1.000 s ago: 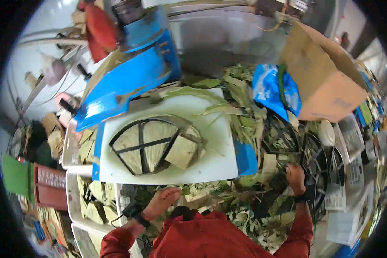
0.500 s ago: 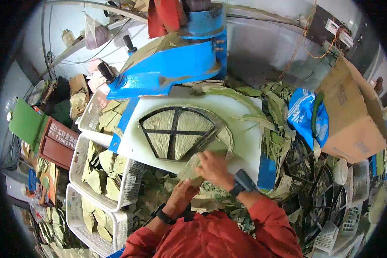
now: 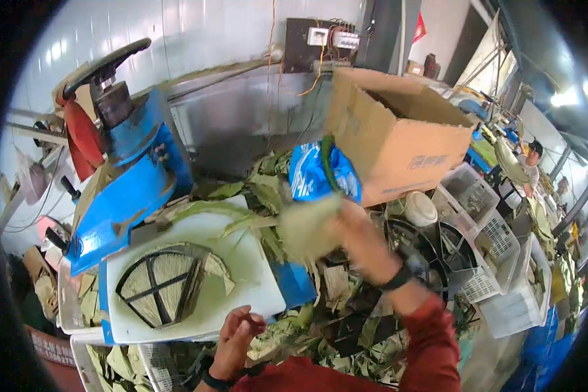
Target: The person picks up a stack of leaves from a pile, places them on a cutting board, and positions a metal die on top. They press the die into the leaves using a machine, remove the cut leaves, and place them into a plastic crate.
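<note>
My right hand (image 3: 361,242), smeared by motion, grips a pale green cut leaf piece (image 3: 310,228) in the air right of the white board (image 3: 242,297). My left hand (image 3: 238,336) is near the board's front edge, its fingers loosely curled and apart with nothing visible in them. On the board lies a black fan-shaped cutting die (image 3: 153,287) with crossbars. Pale ribbed leaf material (image 3: 170,277) shows inside it and sticks out past its right side. Long green leaf strips (image 3: 206,209) lie along the board's back edge.
A blue press (image 3: 127,196) stands behind the board at left. A cardboard box (image 3: 405,140), a blue bag (image 3: 313,173), black dies (image 3: 454,245) and white crates (image 3: 496,251) are at right. Leaf scraps (image 3: 366,333) cover the floor. A person (image 3: 530,166) is far right.
The view has swung right. My right hand has lifted away from the board's front edge, carrying the leaf piece rightward. My left hand has come off the leaf.
</note>
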Demonstrator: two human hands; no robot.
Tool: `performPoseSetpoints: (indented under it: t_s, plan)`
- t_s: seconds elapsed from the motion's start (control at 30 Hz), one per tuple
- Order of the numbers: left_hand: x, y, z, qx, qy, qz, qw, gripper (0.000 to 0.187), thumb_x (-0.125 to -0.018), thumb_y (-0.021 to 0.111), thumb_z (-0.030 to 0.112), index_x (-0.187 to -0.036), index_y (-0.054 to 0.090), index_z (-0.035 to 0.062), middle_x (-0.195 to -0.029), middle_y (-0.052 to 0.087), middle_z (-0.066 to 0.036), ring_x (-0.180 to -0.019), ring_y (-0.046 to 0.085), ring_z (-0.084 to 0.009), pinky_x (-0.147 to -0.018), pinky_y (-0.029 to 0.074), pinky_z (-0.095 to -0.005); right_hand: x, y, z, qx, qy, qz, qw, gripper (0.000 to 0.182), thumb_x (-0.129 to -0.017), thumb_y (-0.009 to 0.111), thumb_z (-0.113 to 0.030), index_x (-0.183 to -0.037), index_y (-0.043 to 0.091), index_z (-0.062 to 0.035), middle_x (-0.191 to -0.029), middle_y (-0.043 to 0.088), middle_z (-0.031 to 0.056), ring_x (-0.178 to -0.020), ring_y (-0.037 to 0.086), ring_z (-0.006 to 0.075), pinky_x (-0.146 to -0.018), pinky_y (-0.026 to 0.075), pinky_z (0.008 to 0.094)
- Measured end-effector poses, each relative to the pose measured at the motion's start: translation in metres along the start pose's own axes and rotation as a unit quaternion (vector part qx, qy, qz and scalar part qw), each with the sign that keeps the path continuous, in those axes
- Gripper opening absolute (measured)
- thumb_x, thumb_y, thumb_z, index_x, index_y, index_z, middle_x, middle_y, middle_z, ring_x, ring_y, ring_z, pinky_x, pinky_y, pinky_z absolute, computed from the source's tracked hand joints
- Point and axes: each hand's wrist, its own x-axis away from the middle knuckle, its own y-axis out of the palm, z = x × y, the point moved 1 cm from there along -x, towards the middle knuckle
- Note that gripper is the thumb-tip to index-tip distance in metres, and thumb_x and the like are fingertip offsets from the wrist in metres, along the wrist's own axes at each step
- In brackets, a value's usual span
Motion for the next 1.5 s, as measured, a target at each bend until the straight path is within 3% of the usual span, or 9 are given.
performPoseSetpoints:
  t_s: [0.2,0.33,0.5,0.67,0.87,1.2,1.3,1.37,1.5]
  plan:
    - [0.009,-0.028,-0.007,-0.023,-0.034,0.065,0.997,0.031,-0.093,0.053,0.020,-0.119,0.047,0.0040,-0.103,0.056,-0.012,-0.093,0.059,-0.0264,-0.085,0.048,-0.0405,-0.107,-0.270,-0.028,0.261,-0.248,0.198,0.912,0.038,-0.093,0.051,-0.031,-0.123,0.050,-0.0072,-0.118,0.050,0.0068,-0.103,0.050,0.0209,-0.089,0.045,0.0374]
    - [0.027,-0.068,0.017,-0.074,-0.002,0.127,0.989,0.032,-0.092,0.054,0.020,-0.118,0.048,0.0020,-0.101,0.058,-0.012,-0.091,0.059,-0.0226,-0.084,0.048,-0.0387,-0.108,-0.309,-0.010,-0.022,-0.196,0.332,0.922,0.035,-0.092,0.052,-0.029,-0.120,0.052,-0.0079,-0.122,0.050,0.0078,-0.110,0.050,0.0219,-0.090,0.045,0.0375]
    - [0.072,-0.132,0.086,-0.360,0.114,0.315,0.871,0.021,-0.089,0.053,0.009,-0.105,0.056,-0.0032,-0.097,0.060,-0.011,-0.089,0.058,-0.0176,-0.079,0.047,-0.0301,-0.109,-0.116,0.004,0.171,-0.124,0.208,0.955,0.023,-0.092,0.054,-0.025,-0.105,0.057,-0.0059,-0.103,0.059,0.0039,-0.099,0.054,0.0172,-0.082,0.045,0.0313]
    - [0.053,-0.216,0.105,-0.725,0.121,0.152,0.660,0.027,-0.085,0.059,0.019,-0.102,0.060,-0.0014,-0.114,0.057,-0.018,-0.107,0.054,-0.0346,-0.094,0.042,-0.0394,-0.058,0.160,0.104,0.237,-0.010,-0.183,0.954,0.023,-0.085,0.060,-0.016,-0.104,0.062,-0.0033,-0.107,0.063,0.0139,-0.098,0.059,0.0260,-0.080,0.047,0.0334]
    - [0.036,-0.236,0.120,-0.794,0.145,-0.005,0.590,0.047,-0.084,0.058,0.036,-0.108,0.056,-0.0039,-0.125,0.051,-0.020,-0.120,0.045,-0.0342,-0.100,0.037,-0.0398,-0.071,0.354,0.136,0.393,-0.295,-0.232,0.840,0.023,-0.078,0.064,-0.019,-0.096,0.059,-0.0050,-0.091,0.059,0.0104,-0.092,0.054,0.0292,-0.079,0.043,0.0426]
    - [0.022,-0.235,0.166,-0.753,0.025,-0.163,0.637,0.029,-0.076,0.067,0.040,-0.089,0.070,0.0143,-0.098,0.063,-0.011,-0.091,0.060,-0.0316,-0.074,0.048,-0.0390,-0.043,0.402,0.064,0.487,-0.204,-0.279,0.802,0.023,-0.075,0.059,-0.017,-0.094,0.053,-0.0061,-0.093,0.055,0.0104,-0.081,0.059,0.0273,-0.066,0.050,0.0390]
    - [0.016,-0.226,0.189,-0.623,-0.028,-0.213,0.752,0.043,-0.075,0.068,0.046,-0.096,0.065,0.0080,-0.098,0.063,-0.013,-0.088,0.060,-0.0321,-0.072,0.049,-0.0381,-0.014,0.391,0.062,0.481,-0.185,-0.191,0.836,0.022,-0.075,0.058,-0.016,-0.094,0.051,-0.0070,-0.092,0.054,0.0104,-0.074,0.060,0.0279,-0.060,0.051,0.0388]
    - [0.018,-0.194,0.213,-0.726,0.077,-0.256,0.634,0.048,-0.077,0.067,0.041,-0.098,0.061,-0.0008,-0.100,0.062,-0.018,-0.095,0.059,-0.0351,-0.081,0.048,-0.0421,0.006,0.360,0.046,0.467,-0.127,-0.138,0.864,0.023,-0.077,0.060,-0.018,-0.095,0.051,-0.0070,-0.088,0.055,0.0107,-0.075,0.060,0.0283,-0.058,0.049,0.0400]
    - [0.019,-0.146,0.250,-0.609,0.272,-0.317,0.674,0.037,-0.081,0.062,0.028,-0.102,0.060,-0.0018,-0.105,0.061,-0.019,-0.102,0.057,-0.0390,-0.089,0.045,-0.0446,0.074,0.265,0.029,0.438,-0.039,0.051,0.897,0.024,-0.080,0.062,-0.020,-0.098,0.056,-0.0051,-0.083,0.056,0.0123,-0.074,0.060,0.0292,-0.058,0.048,0.0409]
